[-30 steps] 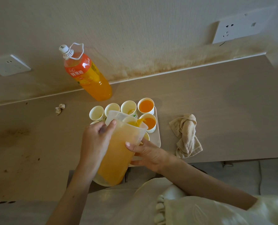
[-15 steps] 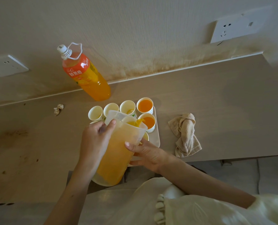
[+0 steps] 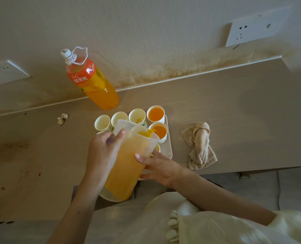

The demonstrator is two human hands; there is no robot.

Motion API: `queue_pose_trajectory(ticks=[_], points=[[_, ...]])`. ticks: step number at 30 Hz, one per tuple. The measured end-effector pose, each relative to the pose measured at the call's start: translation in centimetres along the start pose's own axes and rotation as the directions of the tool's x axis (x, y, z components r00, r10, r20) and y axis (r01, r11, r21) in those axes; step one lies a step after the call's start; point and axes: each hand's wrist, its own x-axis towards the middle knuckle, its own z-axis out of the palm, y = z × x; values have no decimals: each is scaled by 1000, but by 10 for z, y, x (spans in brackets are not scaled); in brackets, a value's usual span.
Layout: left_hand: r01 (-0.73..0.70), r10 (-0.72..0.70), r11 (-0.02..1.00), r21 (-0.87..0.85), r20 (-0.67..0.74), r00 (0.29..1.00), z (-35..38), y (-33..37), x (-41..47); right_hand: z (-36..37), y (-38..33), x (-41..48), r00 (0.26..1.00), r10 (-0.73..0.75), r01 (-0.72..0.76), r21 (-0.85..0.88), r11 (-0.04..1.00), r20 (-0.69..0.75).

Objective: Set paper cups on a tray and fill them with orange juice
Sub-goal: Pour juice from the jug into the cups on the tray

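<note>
One table (image 3: 234, 111) carries one tilted juice pitcher (image 3: 127, 166), the left hand (image 3: 102, 152) curled round its handle, the right hand (image 3: 160, 166) clasping its side between thumb and fingers. One bottle (image 3: 93, 81) stands far left, one cloth (image 3: 200, 147) right, one tray (image 3: 169, 150) centre: four far-row cups (image 3: 102, 122), nearer ones partly hidden; two visibly full.

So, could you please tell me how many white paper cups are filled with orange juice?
2: the far cup at the back right corner of the beige tray, and the near cup directly before it. The translucent plastic jug may hide others.
</note>
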Motion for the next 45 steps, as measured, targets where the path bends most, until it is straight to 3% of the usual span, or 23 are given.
queue_pose_trajectory(ticks=[45], points=[[-13,13,1000,-8,23,1000,-3,0,0,3,1,4,1000,16,-16,-16,1000,1]])
